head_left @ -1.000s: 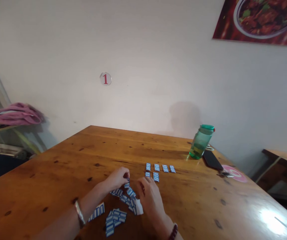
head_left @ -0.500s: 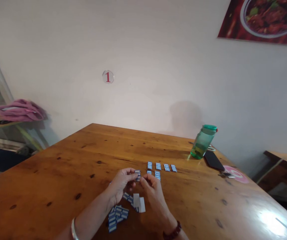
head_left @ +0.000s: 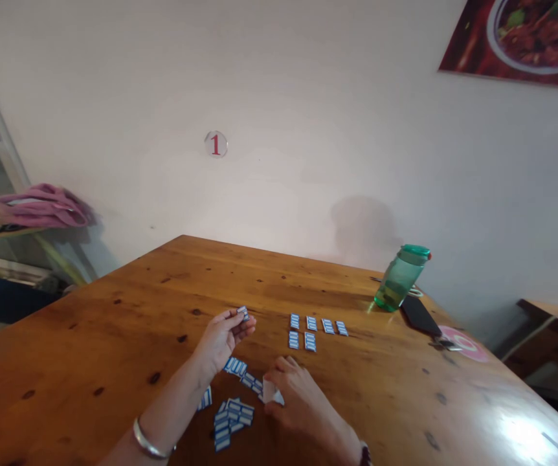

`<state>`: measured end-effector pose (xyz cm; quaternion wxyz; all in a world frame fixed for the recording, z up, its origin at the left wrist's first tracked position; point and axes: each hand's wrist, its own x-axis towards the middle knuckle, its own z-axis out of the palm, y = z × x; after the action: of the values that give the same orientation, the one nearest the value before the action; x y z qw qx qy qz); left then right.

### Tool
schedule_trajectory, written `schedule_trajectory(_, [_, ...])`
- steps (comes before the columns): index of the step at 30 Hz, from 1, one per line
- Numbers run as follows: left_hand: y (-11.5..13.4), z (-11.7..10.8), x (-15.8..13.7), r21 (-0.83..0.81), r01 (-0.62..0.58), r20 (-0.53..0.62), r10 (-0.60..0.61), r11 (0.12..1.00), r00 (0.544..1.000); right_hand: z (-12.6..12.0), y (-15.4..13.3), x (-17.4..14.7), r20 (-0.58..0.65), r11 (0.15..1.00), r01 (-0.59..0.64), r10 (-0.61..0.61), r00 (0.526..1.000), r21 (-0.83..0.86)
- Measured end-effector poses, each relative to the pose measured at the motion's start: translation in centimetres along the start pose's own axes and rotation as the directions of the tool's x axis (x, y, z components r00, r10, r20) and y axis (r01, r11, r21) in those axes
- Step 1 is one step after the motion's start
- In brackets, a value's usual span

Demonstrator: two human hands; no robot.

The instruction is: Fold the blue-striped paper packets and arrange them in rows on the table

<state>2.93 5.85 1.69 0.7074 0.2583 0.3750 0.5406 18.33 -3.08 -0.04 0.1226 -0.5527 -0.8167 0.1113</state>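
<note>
My left hand [head_left: 223, 340] is closed, pinching a small blue-and-white striped card [head_left: 243, 313] between thumb and fingertips above the table. My right hand [head_left: 296, 391] is low over the tabletop, its thumb and fingers bent around a small white paper slip [head_left: 270, 391]. Just left of that slip runs a line of blue-and-white cards [head_left: 250, 380]. Nearer to me lies a loose overlapping pile of such cards [head_left: 233, 417], and a few more [head_left: 205, 398] are partly hidden by my left forearm. Several striped cards [head_left: 311, 323] sit in two rows beyond my right hand.
The wooden table [head_left: 153, 304] reaches back to a white wall. Toward its right edge stand a green water bottle [head_left: 402, 278], a black flat case [head_left: 419, 315], keys [head_left: 446, 343] and a round pink mat [head_left: 468, 346]. A pink cloth [head_left: 46, 207] rests on another table at left.
My hands have separated. The left has moved left and up with the striped card, while the right has let go of it and come down onto the white slip.
</note>
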Motion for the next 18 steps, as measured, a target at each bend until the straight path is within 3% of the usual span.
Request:
schedule_trajectory(9, [-1.2, -0.7, 0.0, -0.09, 0.018, -0.04, -0.022, 0.996, 0.999, -0.2, -0.2, 0.4, 0.098, 0.999, -0.022, 0.026, 0.995, -0.044])
schedule_trajectory(18, [-1.8, -1.1, -0.3, -0.1, 0.05, -0.045, -0.055, 0.994, 0.997, 0.2, -1.9, 0.4, 0.12, 0.973, 0.009, 0.019, 0.993, -0.231])
